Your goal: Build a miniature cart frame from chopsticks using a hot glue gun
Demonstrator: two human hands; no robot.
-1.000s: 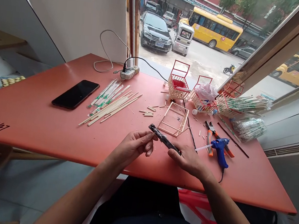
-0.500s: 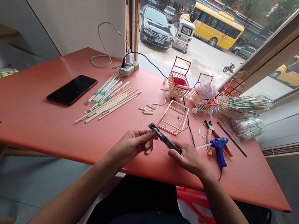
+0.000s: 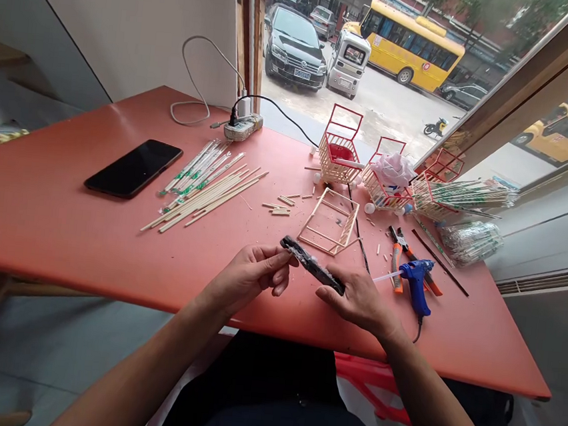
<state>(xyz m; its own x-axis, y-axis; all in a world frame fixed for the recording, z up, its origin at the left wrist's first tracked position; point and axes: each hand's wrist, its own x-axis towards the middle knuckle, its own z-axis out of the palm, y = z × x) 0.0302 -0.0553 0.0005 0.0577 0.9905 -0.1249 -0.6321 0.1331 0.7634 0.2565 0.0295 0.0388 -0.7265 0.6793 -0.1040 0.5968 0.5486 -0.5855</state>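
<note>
My right hand (image 3: 359, 299) is closed around the near end of a long, narrow black tool (image 3: 312, 264) with whitish residue along it; its exact kind is unclear. At the tool's far end, the thumb and fingers of my left hand (image 3: 258, 267) are pinched together, touching or very near it. Whatever lies in that pinch is too small to make out. Just beyond the tool, a small frame of glued wooden sticks (image 3: 331, 221) lies on the red table (image 3: 110, 243).
Left of my hands are bare wooden sticks (image 3: 209, 199), wrapped chopsticks (image 3: 195, 171) and a phone (image 3: 133, 168). Short cut pieces (image 3: 280, 210) lie ahead. A blue glue gun (image 3: 415, 286) and orange-handled pliers (image 3: 396, 264) rest at right. Small stick carts (image 3: 340, 151) stand by the window.
The black tool has turned slightly in my grip, with its far end still at my left fingers. Both hands stay nearly in place. The whole view has shifted very slightly.
</note>
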